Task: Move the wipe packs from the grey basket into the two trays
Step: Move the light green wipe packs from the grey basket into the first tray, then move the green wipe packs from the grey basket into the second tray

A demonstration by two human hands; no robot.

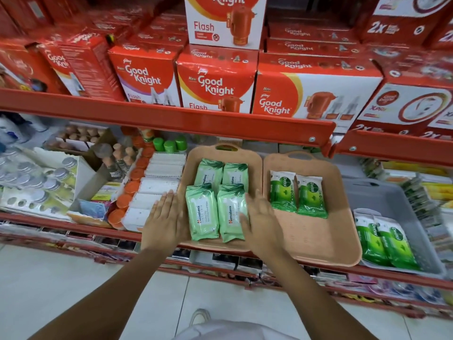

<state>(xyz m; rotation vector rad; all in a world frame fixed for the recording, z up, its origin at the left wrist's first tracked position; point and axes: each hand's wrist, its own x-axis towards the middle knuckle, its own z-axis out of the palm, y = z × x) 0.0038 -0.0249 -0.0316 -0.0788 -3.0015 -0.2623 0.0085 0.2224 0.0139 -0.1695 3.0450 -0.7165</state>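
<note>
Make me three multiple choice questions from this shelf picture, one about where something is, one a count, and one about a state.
1. Where are the remaining Dettol packs?
A. In the grey basket
B. On the floor
C. On the top shelf

2. How many Himalaya packs lie in the left tray?
A. Two
B. Four
C. Six

3. What are the hands doing?
A. Each lifting a pack
B. Open, flanking the front Himalaya packs
C. Gripping a tray handle

Answers:
1 A: two dark green packs lie in the basket right of the right tray.
2 B: two rows of two pale green packs.
3 B: the left hand and right hand are spread flat, holding nothing.
</note>
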